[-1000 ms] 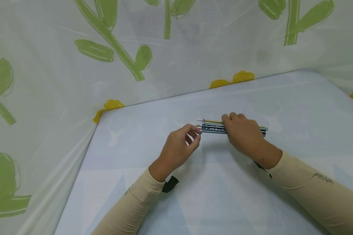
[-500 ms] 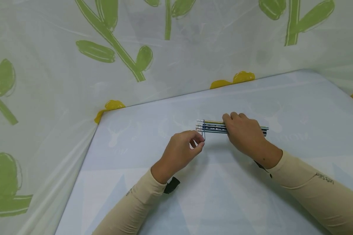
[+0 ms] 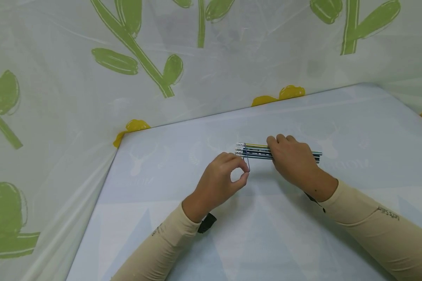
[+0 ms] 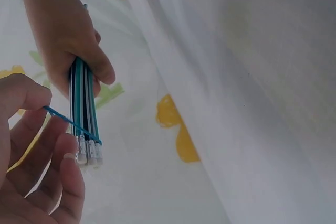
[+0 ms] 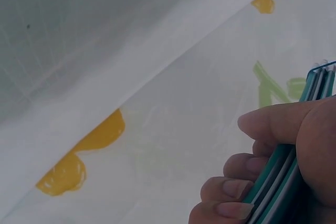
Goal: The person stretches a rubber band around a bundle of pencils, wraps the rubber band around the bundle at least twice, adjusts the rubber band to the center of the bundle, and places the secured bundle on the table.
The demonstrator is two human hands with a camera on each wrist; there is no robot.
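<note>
A bundle of pencils (image 3: 258, 152) with white eraser ends lies sideways in my right hand (image 3: 293, 162), whose fingers wrap round it above the table. The eraser ends point left. A thin blue rubber band (image 4: 73, 123) loops round the bundle close to the erasers. My left hand (image 3: 218, 181) pinches one end of that band between thumb and forefinger and stretches it out from the bundle toward the body. In the left wrist view its other fingers curl close beside the erasers. The right wrist view shows the pencils (image 5: 278, 182) running through the right palm, with the thumb across them.
A pale patterned cloth (image 3: 267, 242) covers the table under both hands. Behind the table's far edge hangs a whitish curtain (image 3: 232, 70) with green leaves and yellow shapes.
My left hand has moved slightly right and down from the eraser ends, drawing the rubber band out into a longer loop. The right hand and the pencils have stayed nearly still.
</note>
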